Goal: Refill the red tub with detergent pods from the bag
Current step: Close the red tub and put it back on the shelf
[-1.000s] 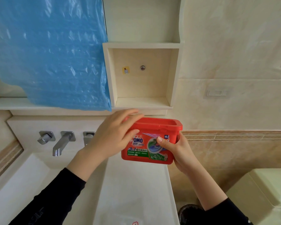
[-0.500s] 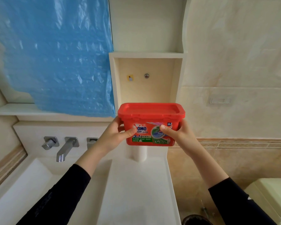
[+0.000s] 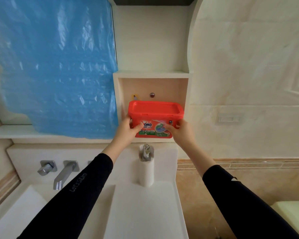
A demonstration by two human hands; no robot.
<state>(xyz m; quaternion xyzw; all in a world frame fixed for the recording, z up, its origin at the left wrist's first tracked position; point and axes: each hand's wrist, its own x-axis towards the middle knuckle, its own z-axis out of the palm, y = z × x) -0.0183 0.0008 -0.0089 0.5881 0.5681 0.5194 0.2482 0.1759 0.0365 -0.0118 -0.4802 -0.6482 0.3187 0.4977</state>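
Red and lidded, the tub (image 3: 155,118) sat at the mouth of the wall niche (image 3: 184,90), held up by both hands. The left hand (image 3: 128,131) gripped its left end, thumb across the label; the right hand (image 3: 180,131) clasped the right end likewise, above a chrome tap (image 3: 146,152).

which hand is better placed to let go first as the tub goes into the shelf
Probably the left hand: it grips the red tub tight against the shelf wall; the right hand has space.
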